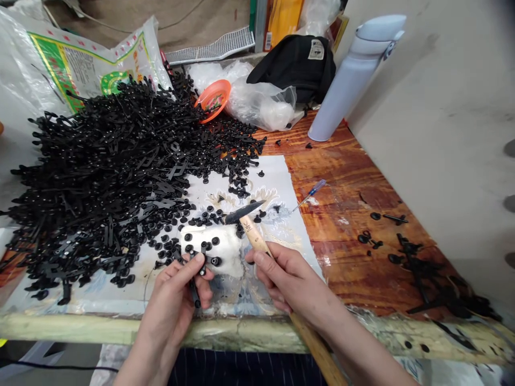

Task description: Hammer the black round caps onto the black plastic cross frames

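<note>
My left hand [177,292] is closed on a small black plastic linkage piece [196,289], pinched between thumb and fingers near the front of the table. My right hand [281,273] grips the wooden handle of a hammer [254,236]. Its dark, pointed head [244,211] is up and to the right of the left hand, apart from the held piece. Just beyond the left fingers lies a pale pad [229,249] with several black round-headed plugs [215,241] on it. One more small dark piece seems to touch the right fingertips.
A large heap of black plastic parts [108,155] covers the left side. At the back are an orange dish [213,101], a black cap [295,69] and a pale blue bottle [354,80]. A blue-handled screwdriver [316,187] and loose black parts [422,268] lie to the right.
</note>
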`<action>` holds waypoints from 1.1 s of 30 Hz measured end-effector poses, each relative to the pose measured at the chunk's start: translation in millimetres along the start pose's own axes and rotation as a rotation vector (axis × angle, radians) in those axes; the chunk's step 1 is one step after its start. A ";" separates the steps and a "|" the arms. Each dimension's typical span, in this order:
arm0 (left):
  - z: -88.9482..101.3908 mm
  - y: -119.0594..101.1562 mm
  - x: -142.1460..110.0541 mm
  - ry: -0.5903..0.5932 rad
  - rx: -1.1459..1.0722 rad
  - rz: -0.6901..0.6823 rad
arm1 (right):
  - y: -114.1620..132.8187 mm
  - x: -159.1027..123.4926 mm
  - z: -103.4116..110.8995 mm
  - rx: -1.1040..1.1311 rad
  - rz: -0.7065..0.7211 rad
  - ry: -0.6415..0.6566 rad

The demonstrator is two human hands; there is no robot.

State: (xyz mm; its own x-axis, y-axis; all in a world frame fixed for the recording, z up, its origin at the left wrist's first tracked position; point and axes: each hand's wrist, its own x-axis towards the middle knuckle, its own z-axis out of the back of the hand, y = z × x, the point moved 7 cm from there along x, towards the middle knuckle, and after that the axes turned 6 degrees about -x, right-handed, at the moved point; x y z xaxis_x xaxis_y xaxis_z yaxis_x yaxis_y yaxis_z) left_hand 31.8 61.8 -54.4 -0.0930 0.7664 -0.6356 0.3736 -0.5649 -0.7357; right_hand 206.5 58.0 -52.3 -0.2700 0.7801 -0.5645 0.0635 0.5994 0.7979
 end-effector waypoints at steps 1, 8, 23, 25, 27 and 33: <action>0.6 0.3 0.0 -0.003 0.000 0.001 | 0.2 -0.2 0.2 -0.003 0.005 0.000; 0.8 2.1 -0.7 -0.011 0.005 0.013 | -3.5 0.9 1.6 -0.013 0.018 -0.003; 0.2 1.7 -1.8 -0.034 -0.066 -0.037 | 56.0 -22.3 -15.6 -0.956 0.584 -0.044; 0.3 1.2 -1.2 -0.017 -0.067 -0.029 | 58.2 -21.5 -13.0 -0.922 0.579 -0.067; 1.2 1.1 -0.7 -0.004 -0.055 -0.017 | 60.9 -22.6 -10.9 -0.880 0.587 -0.086; 3.9 -0.3 0.3 0.009 -0.022 -0.023 | 55.3 -25.4 -6.5 -0.832 0.545 -0.092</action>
State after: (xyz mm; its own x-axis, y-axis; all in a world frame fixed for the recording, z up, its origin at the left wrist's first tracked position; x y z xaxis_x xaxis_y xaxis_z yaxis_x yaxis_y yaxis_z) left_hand 28.1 61.1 -55.3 -0.0938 0.7815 -0.6168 0.3921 -0.5405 -0.7444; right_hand 210.6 70.2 7.5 -0.3268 0.9429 -0.0637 -0.5463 -0.1335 0.8269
